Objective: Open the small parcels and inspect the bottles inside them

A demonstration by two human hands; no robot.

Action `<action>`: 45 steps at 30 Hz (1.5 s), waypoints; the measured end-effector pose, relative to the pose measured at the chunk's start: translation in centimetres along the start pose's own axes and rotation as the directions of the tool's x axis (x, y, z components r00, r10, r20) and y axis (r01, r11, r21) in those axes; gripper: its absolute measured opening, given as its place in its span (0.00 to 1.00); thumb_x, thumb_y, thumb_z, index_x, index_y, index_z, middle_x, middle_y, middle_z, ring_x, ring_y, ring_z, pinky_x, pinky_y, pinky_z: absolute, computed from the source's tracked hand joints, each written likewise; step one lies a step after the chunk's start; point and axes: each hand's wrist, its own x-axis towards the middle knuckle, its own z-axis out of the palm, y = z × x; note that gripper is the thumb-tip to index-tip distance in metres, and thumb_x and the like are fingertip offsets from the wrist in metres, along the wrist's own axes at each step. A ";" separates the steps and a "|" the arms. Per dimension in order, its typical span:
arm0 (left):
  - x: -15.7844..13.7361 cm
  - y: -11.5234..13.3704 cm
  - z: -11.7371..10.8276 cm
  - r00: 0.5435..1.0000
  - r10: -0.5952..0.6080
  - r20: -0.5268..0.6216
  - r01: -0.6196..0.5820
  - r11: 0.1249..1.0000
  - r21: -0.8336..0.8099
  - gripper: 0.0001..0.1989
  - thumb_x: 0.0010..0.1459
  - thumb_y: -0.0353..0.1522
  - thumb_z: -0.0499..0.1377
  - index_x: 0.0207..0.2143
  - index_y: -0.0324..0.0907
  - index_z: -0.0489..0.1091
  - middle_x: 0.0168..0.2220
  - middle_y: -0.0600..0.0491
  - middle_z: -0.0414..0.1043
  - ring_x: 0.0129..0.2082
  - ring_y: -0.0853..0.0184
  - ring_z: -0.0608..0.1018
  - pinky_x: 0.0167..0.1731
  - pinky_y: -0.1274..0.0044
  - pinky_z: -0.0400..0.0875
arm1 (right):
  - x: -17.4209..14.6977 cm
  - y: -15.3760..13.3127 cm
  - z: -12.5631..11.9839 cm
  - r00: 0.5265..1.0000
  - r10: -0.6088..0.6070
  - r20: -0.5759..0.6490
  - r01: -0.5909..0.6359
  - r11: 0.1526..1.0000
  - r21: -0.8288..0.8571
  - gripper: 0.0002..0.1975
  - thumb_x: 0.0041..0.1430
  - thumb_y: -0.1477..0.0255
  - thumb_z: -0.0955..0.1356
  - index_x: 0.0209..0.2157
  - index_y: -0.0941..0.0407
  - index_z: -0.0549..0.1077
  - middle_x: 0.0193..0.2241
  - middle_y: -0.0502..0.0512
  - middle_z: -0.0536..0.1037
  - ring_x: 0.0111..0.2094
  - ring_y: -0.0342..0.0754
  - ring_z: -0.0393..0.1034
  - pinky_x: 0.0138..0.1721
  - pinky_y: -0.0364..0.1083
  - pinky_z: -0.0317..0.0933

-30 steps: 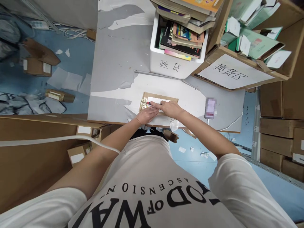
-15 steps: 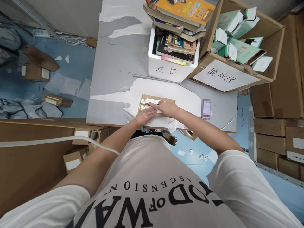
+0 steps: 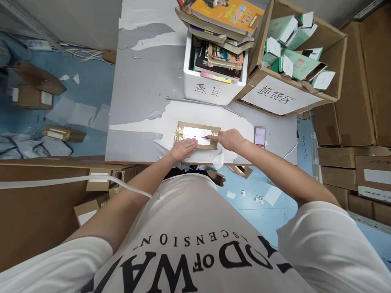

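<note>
A flat brown cardboard parcel (image 3: pixel 198 124) with a white label (image 3: pixel 190 131) lies on the table in front of me. Shiny tape covers its left end. My left hand (image 3: pixel 183 149) rests on the parcel's near edge, fingers stretched out flat. At the right end, my right hand (image 3: pixel 230 139) is closed around a small red cutter (image 3: pixel 207 137), most of it hidden by the fingers. Its tip touches the label, and a thin dark line runs across the label to the left of it.
Behind the parcel stands a white foam box (image 3: pixel 210 91) piled with books (image 3: pixel 226 16). Beside it, an open carton (image 3: pixel 331 61) holds several green boxes. A phone (image 3: pixel 260 136) lies right of my hand. A white cable (image 3: pixel 76 178) crosses near my left arm.
My right hand has drawn the cutter rightward across the label, leaving a dark line behind it. My left hand stays on the parcel. The view has shifted slightly.
</note>
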 end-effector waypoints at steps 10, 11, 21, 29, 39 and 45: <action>0.0 0.2 0.3 0.998 -0.050 0.028 0.050 0.999 0.003 0.14 0.63 0.31 0.51 0.47 0.40 0.71 0.48 0.44 0.75 0.54 0.61 0.73 0.54 0.64 0.69 | -5.4 4.0 5.0 0.992 0.129 0.007 -0.129 0.992 0.007 0.37 0.62 0.80 0.56 0.64 0.34 0.37 0.40 0.58 0.74 0.29 0.48 0.72 0.29 0.44 0.53; 0.0 0.2 0.2 0.998 -0.055 0.033 0.055 0.998 0.001 0.15 0.63 0.31 0.50 0.47 0.40 0.71 0.48 0.44 0.75 0.54 0.61 0.73 0.54 0.64 0.69 | -5.7 4.0 5.3 0.991 0.133 -0.001 -0.133 0.991 0.011 0.38 0.61 0.81 0.56 0.64 0.34 0.37 0.40 0.58 0.74 0.29 0.47 0.72 0.29 0.44 0.53; 1.2 2.7 -1.9 0.976 -0.175 0.133 0.169 0.984 0.055 0.16 0.62 0.32 0.48 0.46 0.41 0.72 0.50 0.44 0.73 0.54 0.59 0.72 0.54 0.63 0.65 | -7.1 3.4 12.9 0.864 0.446 -0.232 -0.177 0.702 0.690 0.32 0.61 0.74 0.59 0.65 0.42 0.49 0.41 0.56 0.76 0.30 0.47 0.71 0.32 0.46 0.63; 5.5 3.3 -5.1 0.897 -0.366 0.248 0.259 0.890 0.376 0.52 0.41 0.55 0.63 0.63 0.36 0.53 0.63 0.34 0.51 0.63 0.41 0.53 0.60 0.53 0.38 | -2.1 -4.1 16.6 0.793 0.609 -0.033 0.194 -0.200 0.960 0.34 0.58 0.61 0.63 0.65 0.47 0.50 0.34 0.51 0.76 0.17 0.39 0.63 0.15 0.41 0.61; 6.0 1.5 -4.9 0.852 -0.434 0.292 0.299 0.862 0.408 0.60 0.37 0.57 0.62 0.66 0.36 0.44 0.64 0.36 0.49 0.63 0.42 0.51 0.60 0.53 0.29 | -2.9 -3.4 16.4 0.848 0.526 -0.058 0.193 -0.205 0.959 0.34 0.58 0.63 0.63 0.65 0.48 0.51 0.27 0.48 0.73 0.14 0.38 0.60 0.13 0.40 0.59; 5.9 1.3 -4.8 0.877 -0.417 0.240 0.316 0.875 0.368 0.58 0.36 0.54 0.64 0.65 0.37 0.48 0.61 0.36 0.54 0.61 0.43 0.54 0.61 0.54 0.32 | -3.2 -1.8 16.0 0.877 0.470 -0.101 0.154 -0.075 0.985 0.33 0.58 0.66 0.63 0.64 0.50 0.53 0.21 0.45 0.72 0.13 0.38 0.60 0.15 0.41 0.60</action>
